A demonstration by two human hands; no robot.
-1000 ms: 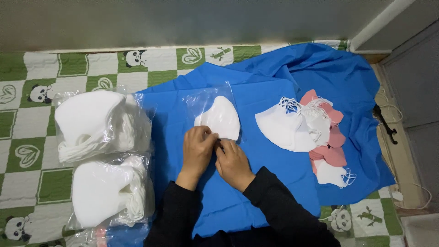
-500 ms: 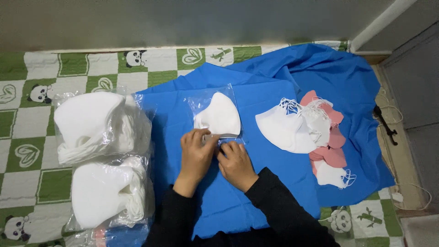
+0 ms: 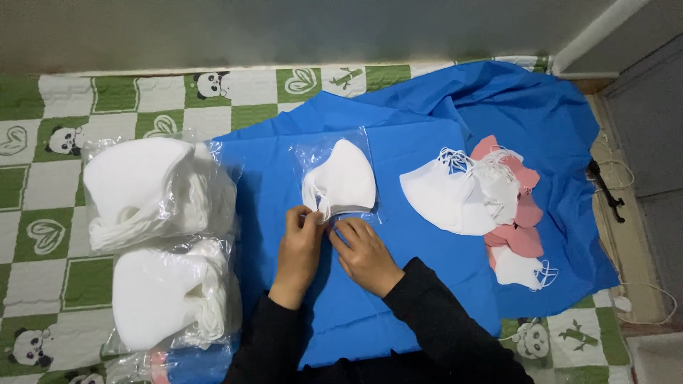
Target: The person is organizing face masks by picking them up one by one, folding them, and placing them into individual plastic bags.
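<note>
A white face mask (image 3: 343,181) lies inside a small clear plastic bag (image 3: 310,153) on the blue cloth (image 3: 420,142). My left hand (image 3: 300,245) pinches the bag's near edge at its left end. My right hand (image 3: 363,254) presses the same edge just to the right, fingertips almost touching the left hand's. Both hands sit below the mask, with dark sleeves behind them.
A loose pile of white masks (image 3: 455,192) and pink masks (image 3: 523,227) lies on the cloth at the right. Two clear bags stuffed with white masks (image 3: 146,188) (image 3: 167,295) sit at the left on a green panda-pattern mat (image 3: 43,185). A wall runs along the top.
The bagged mask has stayed in place. My hands have shifted slightly along the bag's near edge and are closer together at its opening.
</note>
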